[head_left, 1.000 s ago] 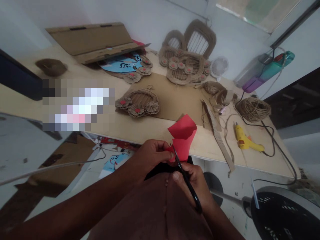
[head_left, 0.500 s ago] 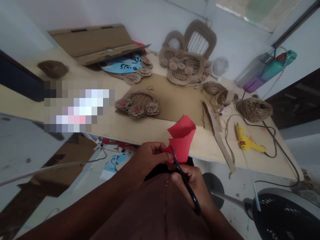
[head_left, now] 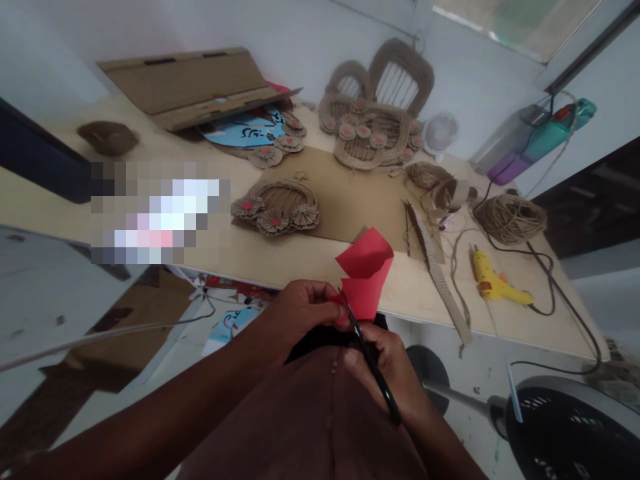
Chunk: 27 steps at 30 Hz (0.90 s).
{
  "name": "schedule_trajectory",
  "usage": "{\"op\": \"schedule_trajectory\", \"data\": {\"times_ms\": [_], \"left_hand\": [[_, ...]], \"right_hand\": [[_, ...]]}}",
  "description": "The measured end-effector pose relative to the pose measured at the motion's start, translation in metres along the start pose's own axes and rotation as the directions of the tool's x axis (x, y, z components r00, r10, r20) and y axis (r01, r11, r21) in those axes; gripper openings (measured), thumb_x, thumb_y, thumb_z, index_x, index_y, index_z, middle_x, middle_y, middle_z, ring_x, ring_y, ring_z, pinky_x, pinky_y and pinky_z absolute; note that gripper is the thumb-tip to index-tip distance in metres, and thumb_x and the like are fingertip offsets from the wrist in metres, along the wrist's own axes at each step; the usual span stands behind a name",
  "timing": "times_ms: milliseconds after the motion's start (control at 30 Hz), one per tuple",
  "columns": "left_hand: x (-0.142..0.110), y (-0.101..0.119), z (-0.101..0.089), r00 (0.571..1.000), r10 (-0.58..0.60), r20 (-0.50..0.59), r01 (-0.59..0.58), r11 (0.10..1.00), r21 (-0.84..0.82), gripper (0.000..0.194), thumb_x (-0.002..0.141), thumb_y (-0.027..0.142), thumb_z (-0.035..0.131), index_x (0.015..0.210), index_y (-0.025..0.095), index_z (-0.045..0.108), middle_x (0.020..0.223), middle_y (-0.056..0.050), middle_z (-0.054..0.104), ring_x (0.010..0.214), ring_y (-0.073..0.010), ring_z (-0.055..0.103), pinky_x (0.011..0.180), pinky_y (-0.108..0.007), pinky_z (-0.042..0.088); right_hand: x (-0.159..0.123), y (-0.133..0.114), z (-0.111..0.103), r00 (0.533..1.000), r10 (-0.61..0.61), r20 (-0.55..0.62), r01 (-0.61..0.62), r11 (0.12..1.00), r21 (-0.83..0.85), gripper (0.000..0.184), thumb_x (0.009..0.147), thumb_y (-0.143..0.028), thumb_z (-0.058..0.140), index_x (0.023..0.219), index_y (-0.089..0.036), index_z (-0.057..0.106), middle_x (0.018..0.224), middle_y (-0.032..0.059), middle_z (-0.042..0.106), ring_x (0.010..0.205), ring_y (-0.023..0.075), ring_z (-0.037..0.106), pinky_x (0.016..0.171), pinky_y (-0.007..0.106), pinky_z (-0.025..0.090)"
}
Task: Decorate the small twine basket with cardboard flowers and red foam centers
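Note:
Just off the table's front edge, my left hand [head_left: 313, 308] pinches the lower left edge of a curled sheet of red paper [head_left: 367, 277]. My right hand [head_left: 387, 360] is closed around black-handled scissors [head_left: 373, 363], their blades pointing up and left at the paper beside my left fingertips. Beyond the hands on the table lies a small twine-wrapped piece [head_left: 285, 197] with pleated paper rosettes, one lacking the red centre that the others have. Part of the scissor handle is hidden behind my right fingers.
A yellow glue gun [head_left: 495, 280], a twine ball [head_left: 513, 219] and a corrugated strip [head_left: 433, 257] lie on the right. Twine-wrapped frames [head_left: 373, 123] stand at the back near a small fan [head_left: 441, 133]. An open cardboard box [head_left: 195, 87] sits back left. A cardboard sheet [head_left: 355, 193] covers mid-table.
The red paper and both hands have shifted only slightly. The scissor blades have moved a little against the paper; both hands keep their holds.

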<state>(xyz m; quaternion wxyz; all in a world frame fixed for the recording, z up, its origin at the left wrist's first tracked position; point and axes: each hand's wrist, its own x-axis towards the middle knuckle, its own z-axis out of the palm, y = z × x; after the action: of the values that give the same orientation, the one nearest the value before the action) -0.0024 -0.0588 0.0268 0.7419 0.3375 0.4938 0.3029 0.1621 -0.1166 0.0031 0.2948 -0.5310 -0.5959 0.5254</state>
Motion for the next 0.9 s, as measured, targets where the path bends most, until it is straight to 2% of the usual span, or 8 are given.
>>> {"op": "schedule_trajectory", "data": {"times_ms": [367, 500, 600, 733, 900], "left_hand": [[0.0002, 0.0038, 0.0009, 1.0, -0.007, -0.002, 0.007, 0.999, 0.039, 0.006, 0.057, 0.017, 0.066, 0.053, 0.019, 0.063, 0.055, 0.0, 0.067, 0.057, -0.0144, 0.059, 0.061, -0.027, 0.044], [0.0031, 0.0048, 0.0006, 0.999, -0.04, -0.007, 0.041, 0.997, 0.072, 0.006, 0.053, 0.02, 0.068, 0.051, 0.019, 0.062, 0.055, -0.001, 0.067, 0.056, -0.0161, 0.059, 0.058, -0.028, 0.043], [0.0061, 0.0042, 0.0002, 0.999, -0.054, 0.002, 0.054, 0.995, 0.086, 0.008, 0.05, 0.022, 0.069, 0.05, 0.02, 0.061, 0.054, -0.001, 0.066, 0.056, -0.0165, 0.059, 0.059, -0.028, 0.044], [0.0069, 0.0029, 0.0007, 0.998, -0.059, 0.003, 0.058, 0.996, 0.072, 0.009, 0.049, 0.022, 0.07, 0.05, 0.02, 0.061, 0.054, -0.001, 0.067, 0.056, -0.0166, 0.059, 0.059, -0.029, 0.044], [0.0026, 0.0044, 0.0031, 0.998, -0.064, 0.007, 0.064, 0.998, 0.018, 0.009, 0.054, 0.019, 0.07, 0.052, 0.018, 0.062, 0.056, -0.001, 0.068, 0.056, -0.0147, 0.06, 0.059, -0.026, 0.043]], "right_hand": [[0.0001, -0.0026, 0.0011, 1.0, 0.005, -0.002, -0.005, 1.0, 0.025, 0.036, 0.081, -0.048, 0.066, 0.095, -0.015, 0.07, 0.074, 0.0011, 0.056, 0.065, 0.0156, 0.048, 0.062, 0.026, 0.041], [0.0013, -0.0001, 0.0025, 1.0, 0.018, -0.013, -0.018, 0.997, 0.069, 0.038, 0.083, -0.05, 0.062, 0.09, -0.014, 0.072, 0.067, -0.0005, 0.054, 0.061, 0.0144, 0.047, 0.057, 0.025, 0.04], [0.0018, 0.0013, 0.0028, 1.0, 0.022, -0.012, -0.02, 0.993, 0.119, 0.038, 0.082, -0.051, 0.064, 0.095, -0.016, 0.073, 0.07, -0.0003, 0.058, 0.064, 0.0155, 0.051, 0.06, 0.026, 0.043], [0.0013, 0.0016, 0.0024, 1.0, 0.027, -0.015, -0.025, 0.989, 0.145, 0.038, 0.08, -0.05, 0.067, 0.099, -0.018, 0.074, 0.07, -0.0001, 0.06, 0.065, 0.0169, 0.054, 0.061, 0.027, 0.045], [0.0005, -0.001, 0.0023, 1.0, 0.017, -0.021, -0.014, 0.989, 0.15, 0.038, 0.086, -0.05, 0.059, 0.1, -0.017, 0.074, 0.068, 0.0005, 0.059, 0.069, 0.019, 0.056, 0.069, 0.031, 0.048]]}}
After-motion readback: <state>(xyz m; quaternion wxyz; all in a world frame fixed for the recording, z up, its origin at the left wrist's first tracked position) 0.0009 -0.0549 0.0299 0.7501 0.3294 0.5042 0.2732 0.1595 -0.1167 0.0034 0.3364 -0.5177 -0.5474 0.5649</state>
